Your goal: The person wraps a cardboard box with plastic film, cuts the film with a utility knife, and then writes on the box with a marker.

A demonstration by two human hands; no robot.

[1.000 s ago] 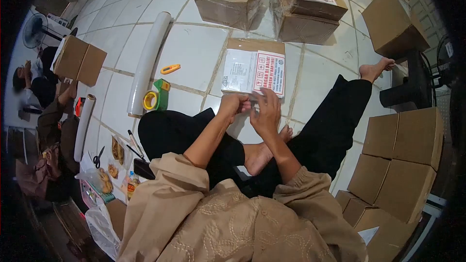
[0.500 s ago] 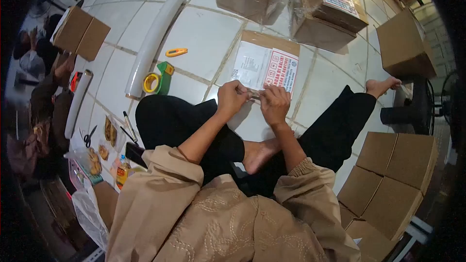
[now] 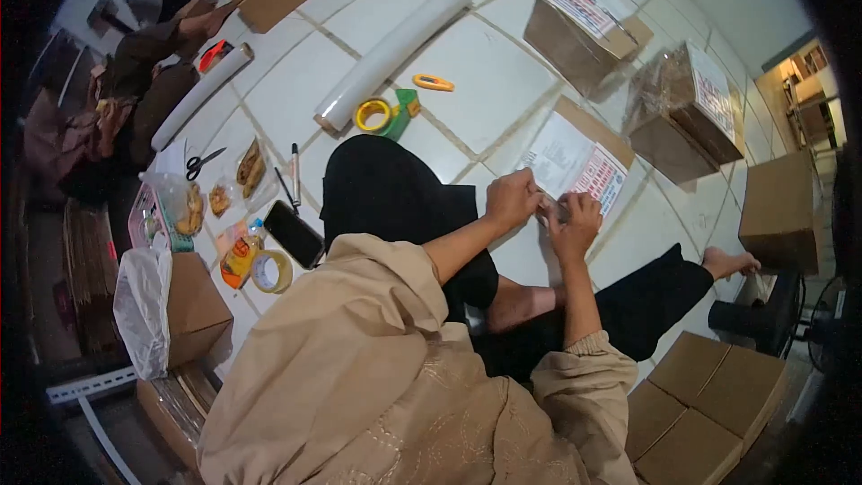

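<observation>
My left hand (image 3: 513,201) and my right hand (image 3: 575,223) meet at the near edge of a cardboard parcel. Both have their fingers closed, pinching a small crumpled piece that is too small to name. On the parcel lie a white printed label (image 3: 555,154) and a red-and-white sticker (image 3: 597,181). A green tape dispenser with yellow tape (image 3: 406,113) and an orange cutter (image 3: 434,83) rest on the tiles to the upper left of my hands.
A long plastic film roll (image 3: 395,56) lies beyond the dispenser. Wrapped boxes (image 3: 575,40) stand ahead, brown cartons (image 3: 709,395) at the lower right. Phone (image 3: 294,234), scissors (image 3: 205,163) and tape roll (image 3: 270,271) lie left. Another person (image 3: 153,63) sits at the far left.
The view has turned to the left, so the floor items appear further right and the phone and tape roll show fully. My hands remain together at the parcel's near edge.
</observation>
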